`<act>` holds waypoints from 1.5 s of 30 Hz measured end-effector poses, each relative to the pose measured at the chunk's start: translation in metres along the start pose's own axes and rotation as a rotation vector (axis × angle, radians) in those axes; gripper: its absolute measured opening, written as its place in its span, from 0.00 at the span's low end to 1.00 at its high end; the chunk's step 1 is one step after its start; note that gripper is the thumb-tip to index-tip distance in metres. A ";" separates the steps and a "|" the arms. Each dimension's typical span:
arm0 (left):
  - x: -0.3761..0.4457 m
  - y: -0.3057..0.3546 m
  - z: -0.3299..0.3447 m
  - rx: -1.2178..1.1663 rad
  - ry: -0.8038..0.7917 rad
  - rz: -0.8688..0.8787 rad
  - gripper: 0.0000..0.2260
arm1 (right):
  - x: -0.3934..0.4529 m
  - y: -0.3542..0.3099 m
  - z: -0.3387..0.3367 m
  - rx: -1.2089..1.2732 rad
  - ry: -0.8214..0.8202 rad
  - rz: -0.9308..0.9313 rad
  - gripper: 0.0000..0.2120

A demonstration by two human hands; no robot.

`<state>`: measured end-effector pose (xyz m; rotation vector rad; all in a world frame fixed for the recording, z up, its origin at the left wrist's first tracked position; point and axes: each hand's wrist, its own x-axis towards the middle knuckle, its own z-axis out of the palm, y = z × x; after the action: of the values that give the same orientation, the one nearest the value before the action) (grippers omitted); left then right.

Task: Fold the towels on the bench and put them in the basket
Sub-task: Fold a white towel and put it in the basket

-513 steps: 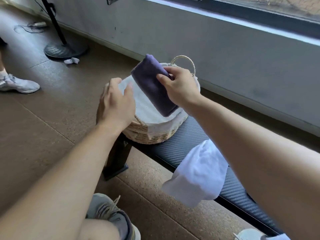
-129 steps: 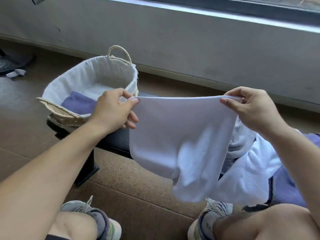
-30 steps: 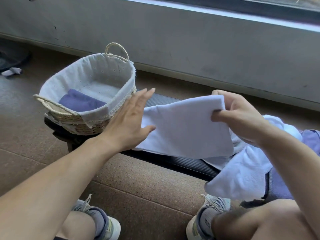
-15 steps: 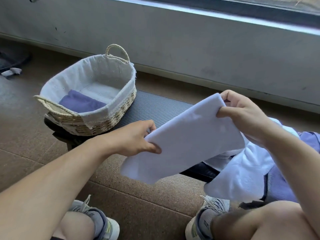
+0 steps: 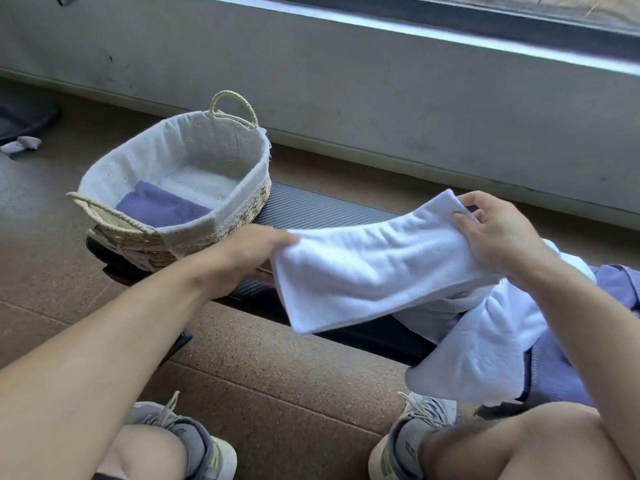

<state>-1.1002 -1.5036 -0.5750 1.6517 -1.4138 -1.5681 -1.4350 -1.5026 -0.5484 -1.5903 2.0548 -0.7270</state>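
I see the basket [image 5: 239, 206] sitting on the left end of the bench [image 5: 311, 207], with a folded purple towel [image 5: 162, 207] lying flat in its near-left part and bare lining beside that. My left hand [image 5: 252, 252], just right of the basket and touching nothing of it, grips the left end of the white towel [image 5: 377, 261], fingers curled under the cloth and thumb on top. The white towel is folded into a long band; its long axis runs left to right above the bench, rising a little toward the far right corner, with the near edge sagging past the front edge of the bench. My right hand [image 5: 495, 237] pinches the towel's right end, thumb and fingers closed on the upper corner. Right of that hand, a loose pile of towels [image 5: 485, 341], white and purple, lies on the bench and hangs over its front edge. The stretch of bench between the basket and the pile is bare under the held towel. Below the bench front, floor shows between my two shoes [image 5: 412, 441]
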 end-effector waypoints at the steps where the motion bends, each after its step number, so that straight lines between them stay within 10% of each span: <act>1: 0.000 0.003 0.000 -0.088 0.062 -0.010 0.12 | 0.000 0.000 0.000 -0.023 -0.007 0.006 0.06; 23: -0.024 0.020 0.017 -0.335 0.109 0.078 0.09 | -0.054 -0.079 0.062 0.029 -0.157 -0.334 0.17; 37: -0.029 0.021 0.010 -0.334 0.122 0.048 0.09 | -0.013 -0.043 0.017 -0.195 0.120 -0.164 0.18; 40: -0.030 0.024 0.017 -0.425 0.094 0.034 0.08 | -0.036 -0.066 0.030 -0.094 -0.120 -0.297 0.17; 45: -0.033 0.027 0.022 -0.593 0.046 0.024 0.07 | -0.090 -0.093 0.061 -0.096 -0.595 -0.412 0.43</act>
<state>-1.1243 -1.4778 -0.5431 1.2916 -0.8213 -1.7060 -1.3064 -1.4423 -0.5333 -2.0115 1.3697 -0.2282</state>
